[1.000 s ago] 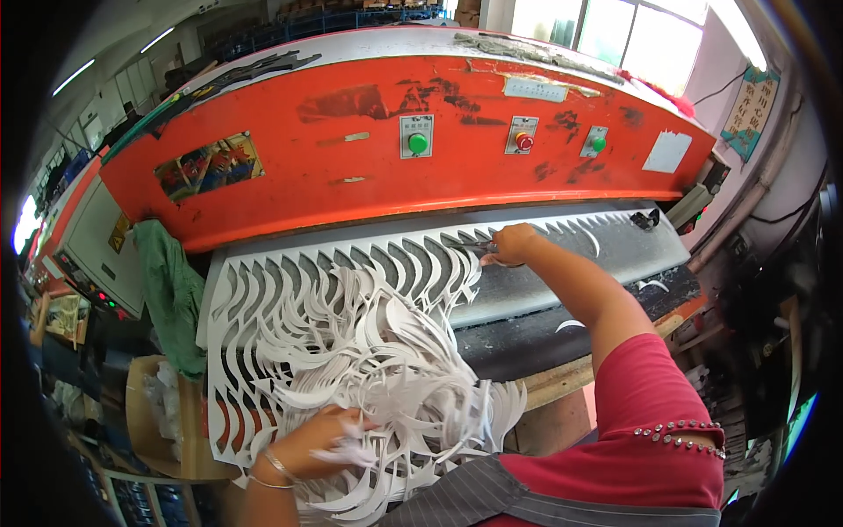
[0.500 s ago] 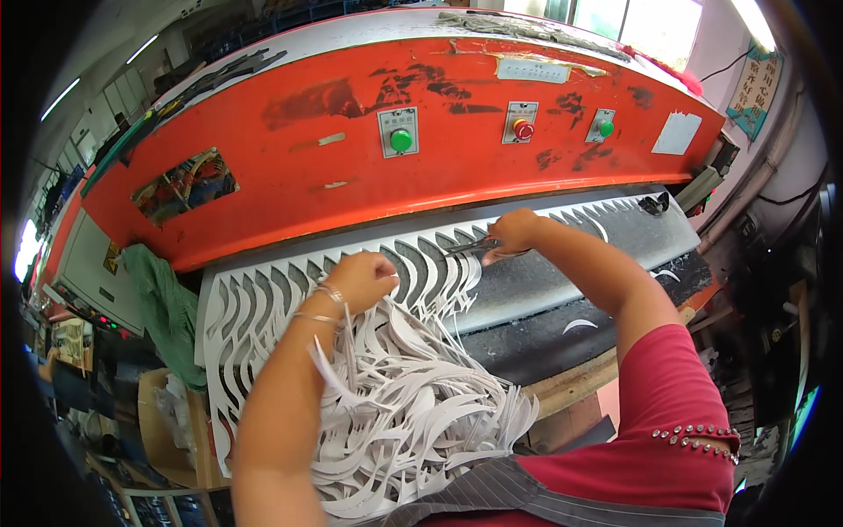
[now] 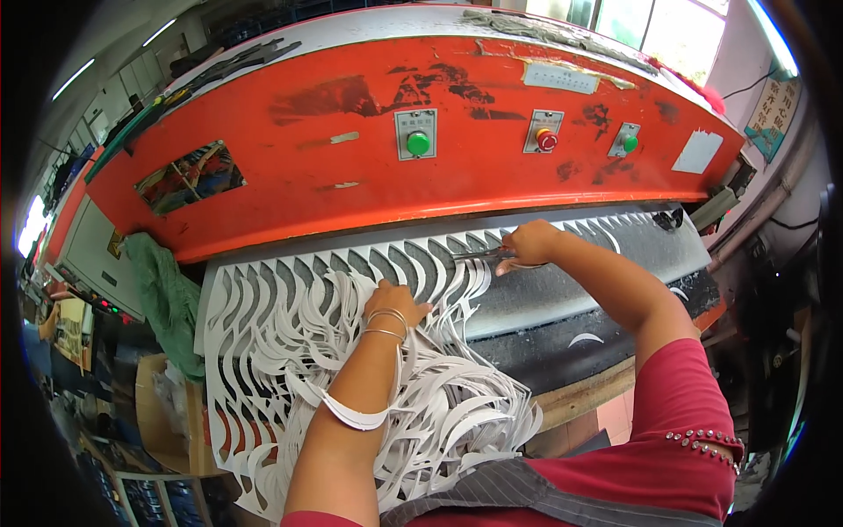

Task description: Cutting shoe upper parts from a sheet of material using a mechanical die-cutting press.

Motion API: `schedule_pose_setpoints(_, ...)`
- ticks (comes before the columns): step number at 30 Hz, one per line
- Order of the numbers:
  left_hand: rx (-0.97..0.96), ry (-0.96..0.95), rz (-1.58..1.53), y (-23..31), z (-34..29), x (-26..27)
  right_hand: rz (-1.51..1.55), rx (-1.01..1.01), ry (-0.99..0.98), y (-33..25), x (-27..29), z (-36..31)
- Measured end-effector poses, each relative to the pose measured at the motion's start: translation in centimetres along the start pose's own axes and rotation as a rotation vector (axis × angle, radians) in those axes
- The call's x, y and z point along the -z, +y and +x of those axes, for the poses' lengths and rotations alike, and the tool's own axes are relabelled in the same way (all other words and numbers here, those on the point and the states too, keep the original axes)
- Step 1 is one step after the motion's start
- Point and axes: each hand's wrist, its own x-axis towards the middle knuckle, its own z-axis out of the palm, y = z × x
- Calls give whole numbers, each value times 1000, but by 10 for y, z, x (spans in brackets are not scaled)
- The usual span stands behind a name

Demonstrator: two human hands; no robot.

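Observation:
A white sheet (image 3: 250, 290), cut through with rows of curved crescent slits, lies along the front of the red machine. Its loose lattice of curved strips (image 3: 457, 395) is heaped toward me, and one strip loops over my left forearm. My left hand (image 3: 395, 306) is closed on white strips at the top of the heap, its fingertips partly hidden. Further right and farther off, my right hand (image 3: 531, 244) grips scissors (image 3: 477, 256), their blades pointing left at the strips beside the sheet's upper band.
The red machine (image 3: 299, 158) spans the back, with green buttons (image 3: 418, 143) and a red knob (image 3: 546, 140). A grey-black bed (image 3: 562, 290) extends right, with a stray white crescent (image 3: 587, 339). Green cloth (image 3: 162, 299) hangs at left, above a cardboard box (image 3: 158, 413).
My left hand has come toward me and a little right, and more strips are bunched to its left. The right hand with the scissors stays near the same place on the sheet.

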Motion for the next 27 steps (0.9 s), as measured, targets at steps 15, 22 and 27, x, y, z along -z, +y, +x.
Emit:
schedule_pose_setpoints(15, -159, 168, 188, -5, -21, -9, 3, -23, -6, -43, 9, 42)
schedule_pose_setpoints(22, -148, 183, 178, -12, -28, -16, -48, 14, 52, -18, 22, 18)
schedule_pose_setpoints(27, -179, 187, 157, -11, -32, -17, -6, 64, 122, -33, 27, 41)
